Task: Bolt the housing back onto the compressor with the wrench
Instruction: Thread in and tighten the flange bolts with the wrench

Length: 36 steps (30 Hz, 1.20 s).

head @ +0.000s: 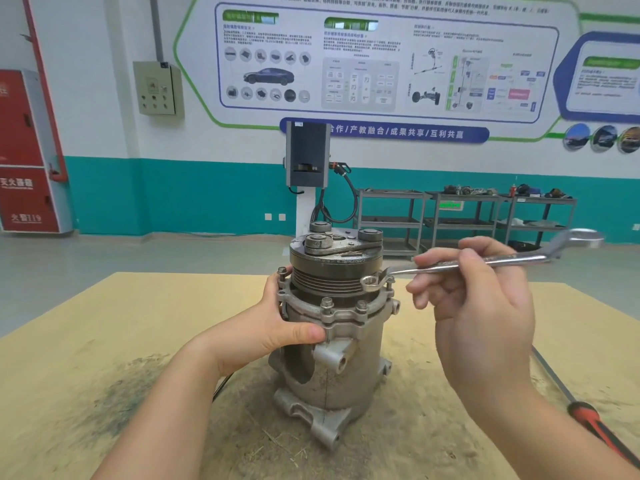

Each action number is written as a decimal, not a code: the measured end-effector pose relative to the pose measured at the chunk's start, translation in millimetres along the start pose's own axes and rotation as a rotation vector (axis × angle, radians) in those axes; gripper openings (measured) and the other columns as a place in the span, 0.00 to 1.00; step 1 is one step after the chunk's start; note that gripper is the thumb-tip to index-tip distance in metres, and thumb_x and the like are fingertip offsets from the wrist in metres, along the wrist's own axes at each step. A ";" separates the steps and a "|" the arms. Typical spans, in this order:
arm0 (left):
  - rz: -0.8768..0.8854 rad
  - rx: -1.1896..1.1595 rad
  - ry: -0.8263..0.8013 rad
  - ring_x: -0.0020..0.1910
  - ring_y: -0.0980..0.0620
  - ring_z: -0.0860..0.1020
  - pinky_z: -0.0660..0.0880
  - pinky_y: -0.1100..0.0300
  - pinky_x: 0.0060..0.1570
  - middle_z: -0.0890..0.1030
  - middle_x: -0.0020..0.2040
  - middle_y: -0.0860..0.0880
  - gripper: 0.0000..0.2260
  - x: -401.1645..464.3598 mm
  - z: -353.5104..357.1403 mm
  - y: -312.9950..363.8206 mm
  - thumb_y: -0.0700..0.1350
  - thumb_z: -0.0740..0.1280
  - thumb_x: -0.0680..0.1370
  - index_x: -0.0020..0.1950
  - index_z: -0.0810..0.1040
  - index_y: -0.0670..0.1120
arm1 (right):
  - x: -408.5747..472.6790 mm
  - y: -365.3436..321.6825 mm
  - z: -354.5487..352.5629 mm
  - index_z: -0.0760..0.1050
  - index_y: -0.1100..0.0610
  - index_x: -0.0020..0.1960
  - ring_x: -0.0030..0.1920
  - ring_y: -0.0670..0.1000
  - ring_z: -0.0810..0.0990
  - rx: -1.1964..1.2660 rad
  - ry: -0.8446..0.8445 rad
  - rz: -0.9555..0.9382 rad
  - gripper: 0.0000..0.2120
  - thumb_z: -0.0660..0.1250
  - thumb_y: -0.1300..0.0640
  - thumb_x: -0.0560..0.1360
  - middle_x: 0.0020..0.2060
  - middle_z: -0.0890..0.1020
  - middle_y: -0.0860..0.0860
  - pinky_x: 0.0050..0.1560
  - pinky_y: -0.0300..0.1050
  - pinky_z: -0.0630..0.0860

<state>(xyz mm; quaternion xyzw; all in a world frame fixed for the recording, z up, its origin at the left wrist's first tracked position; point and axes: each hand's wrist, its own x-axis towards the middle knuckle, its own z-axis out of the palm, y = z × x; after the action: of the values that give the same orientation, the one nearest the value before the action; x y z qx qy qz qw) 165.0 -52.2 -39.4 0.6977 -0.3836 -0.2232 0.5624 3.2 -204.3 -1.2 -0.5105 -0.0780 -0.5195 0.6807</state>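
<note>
Now the compressor [332,341] is standing upright in the middle of the tan table [69,341], pulley end up. The left hand [277,323] is wrapping around its left side, thumb pressing against the flanged housing [329,317] just below a bolt [326,303]. The right hand [478,299] is pinching the shank of the wrench [467,265] with curled fingers, its ring end sitting at a bolt on the right of the flange. A red-handled screwdriver [602,434] is lying at the table's right edge.
</note>
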 end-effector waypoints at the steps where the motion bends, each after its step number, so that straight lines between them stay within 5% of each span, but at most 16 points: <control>1: 0.001 -0.005 -0.001 0.67 0.57 0.75 0.67 0.52 0.72 0.74 0.69 0.56 0.66 -0.1 -0.1 0.1 0.67 0.83 0.44 0.75 0.52 0.59 | 4.6 2.7 -4.2 0.66 0.57 0.50 0.26 0.52 0.77 0.064 0.035 0.127 0.08 0.51 0.66 0.82 0.31 0.81 0.56 0.26 0.40 0.72; 5: 0.000 0.001 -0.006 0.70 0.54 0.72 0.65 0.49 0.74 0.72 0.71 0.56 0.67 -0.3 0.6 1.6 0.67 0.83 0.45 0.77 0.51 0.58 | 13.7 16.7 -13.2 0.65 0.59 0.49 0.24 0.50 0.75 0.188 0.091 0.384 0.08 0.51 0.68 0.81 0.29 0.81 0.56 0.25 0.39 0.70; 9: -0.006 0.005 0.002 0.71 0.53 0.71 0.63 0.47 0.75 0.70 0.73 0.54 0.69 -0.5 1.0 2.9 0.67 0.83 0.44 0.78 0.50 0.57 | 16.1 23.1 -20.1 0.64 0.58 0.48 0.26 0.51 0.77 0.220 -0.018 0.366 0.07 0.51 0.66 0.82 0.32 0.82 0.58 0.25 0.39 0.71; 16: -0.004 0.012 0.002 0.71 0.53 0.71 0.63 0.48 0.75 0.71 0.72 0.54 0.69 -1.2 2.3 4.5 0.67 0.82 0.43 0.77 0.50 0.58 | -14.1 40.6 -23.6 0.63 0.56 0.52 0.36 0.56 0.82 -0.019 -0.269 -0.383 0.06 0.54 0.53 0.83 0.44 0.82 0.57 0.35 0.46 0.78; 20: 0.001 0.015 -0.001 0.70 0.53 0.72 0.64 0.48 0.75 0.72 0.71 0.54 0.68 -1.1 2.3 4.6 0.67 0.82 0.43 0.76 0.51 0.58 | -19.7 40.0 -23.0 0.67 0.52 0.54 0.41 0.52 0.83 -0.220 -0.405 -0.606 0.04 0.55 0.54 0.84 0.48 0.79 0.59 0.38 0.47 0.80; 25: 0.001 0.002 0.002 0.67 0.56 0.75 0.69 0.52 0.71 0.76 0.69 0.53 0.61 -1.5 1.5 1.7 0.63 0.84 0.49 0.74 0.54 0.57 | -32.7 32.8 -11.6 0.78 0.63 0.45 0.43 0.52 0.82 -0.804 -0.617 -0.873 0.09 0.64 0.58 0.80 0.44 0.83 0.58 0.46 0.42 0.80; 27: 0.003 0.012 0.006 0.67 0.56 0.75 0.69 0.52 0.71 0.75 0.70 0.53 0.61 -1.6 1.7 2.1 0.63 0.84 0.50 0.74 0.54 0.57 | -26.1 21.2 1.8 0.74 0.65 0.35 0.38 0.43 0.82 -0.895 -0.714 -0.541 0.16 0.63 0.61 0.80 0.33 0.80 0.59 0.43 0.34 0.79; 28: -0.003 0.018 0.009 0.68 0.55 0.74 0.68 0.51 0.72 0.74 0.70 0.54 0.63 -1.8 1.8 2.7 0.64 0.84 0.48 0.75 0.53 0.57 | -25.6 15.4 7.9 0.62 0.69 0.26 0.35 0.41 0.82 -0.836 -0.670 -0.351 0.27 0.60 0.59 0.81 0.29 0.76 0.60 0.40 0.34 0.79; 29: -0.010 0.026 0.010 0.69 0.55 0.73 0.66 0.50 0.73 0.74 0.70 0.54 0.64 -1.9 1.7 3.6 0.66 0.83 0.46 0.75 0.53 0.58 | -24.9 15.2 5.9 0.63 0.69 0.53 0.35 0.42 0.83 -0.629 -0.576 -0.280 0.15 0.57 0.55 0.82 0.30 0.77 0.57 0.37 0.36 0.80; 30: -0.013 0.031 0.008 0.69 0.55 0.73 0.66 0.50 0.73 0.73 0.70 0.55 0.65 -1.9 2.0 4.2 0.67 0.83 0.45 0.74 0.52 0.58 | -24.6 11.8 4.6 0.72 0.53 0.43 0.36 0.46 0.84 -0.440 -0.366 -0.278 0.12 0.55 0.53 0.83 0.35 0.80 0.54 0.37 0.41 0.81; 31: -0.014 0.034 0.005 0.69 0.55 0.73 0.65 0.50 0.74 0.73 0.70 0.55 0.65 -1.9 1.9 4.5 0.67 0.82 0.44 0.74 0.52 0.58 | -25.2 8.4 0.7 0.71 0.50 0.49 0.36 0.50 0.84 -0.291 -0.200 -0.248 0.09 0.53 0.54 0.83 0.38 0.81 0.54 0.37 0.44 0.81; 36: -0.020 0.041 0.001 0.70 0.54 0.72 0.65 0.49 0.74 0.72 0.71 0.54 0.66 -1.8 2.0 5.1 0.67 0.82 0.44 0.75 0.52 0.58 | -6.2 8.1 -10.6 0.66 0.59 0.48 0.29 0.55 0.80 0.043 0.008 0.155 0.10 0.49 0.65 0.84 0.34 0.82 0.57 0.29 0.43 0.77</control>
<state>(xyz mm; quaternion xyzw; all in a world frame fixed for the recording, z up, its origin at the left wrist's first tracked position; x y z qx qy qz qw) 161.0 -52.4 -35.3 0.7128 -0.3810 -0.2206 0.5460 2.3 -209.1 -15.0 -0.4982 -0.0465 -0.4654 0.7301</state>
